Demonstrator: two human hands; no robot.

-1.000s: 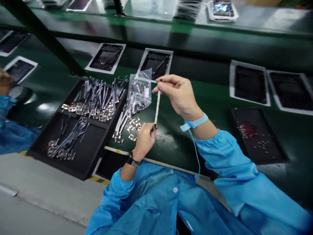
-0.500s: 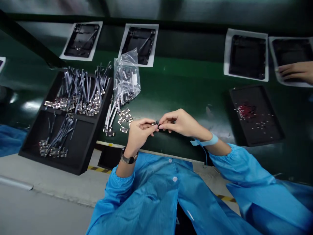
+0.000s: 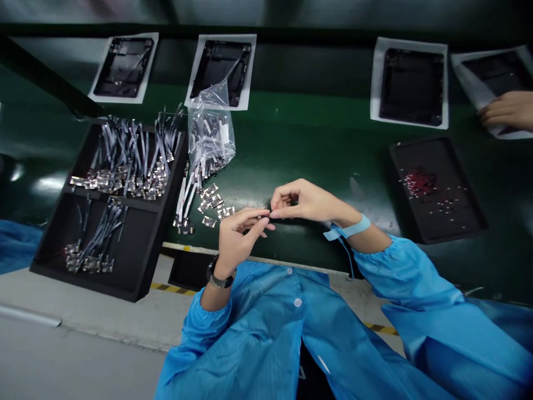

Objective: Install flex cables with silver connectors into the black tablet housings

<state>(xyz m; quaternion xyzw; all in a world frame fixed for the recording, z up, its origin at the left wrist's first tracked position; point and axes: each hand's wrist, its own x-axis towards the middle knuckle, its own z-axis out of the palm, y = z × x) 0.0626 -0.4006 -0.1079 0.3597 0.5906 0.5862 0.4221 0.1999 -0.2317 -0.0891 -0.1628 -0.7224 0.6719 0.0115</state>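
Observation:
Between thumb and fingers, my left hand (image 3: 239, 233) grips a small circuit board (image 3: 262, 216), mostly covered by the fingertips. My right hand (image 3: 306, 201) meets it from the right, thumb and forefinger pinched at the board's end; whatever is in that pinch is too small to make out. Left of my hands lie several loose small circuit boards (image 3: 211, 199). Beside them, boards with pale ribbon cables (image 3: 189, 191) spill from a clear plastic bag (image 3: 211, 125).
A black divided tray (image 3: 137, 244) holding cabled boards stands at the left. To the right is a black tray (image 3: 458, 205) with small red-and-white parts. Black tablet housings (image 3: 412, 89) on white sheets line the back. Another person's hand (image 3: 508, 111) works at the far right.
My right hand's fingers have shifted slightly on the small board, while my left hand keeps hold of it. The other person's hand has moved, and the white sheet there is lifted.

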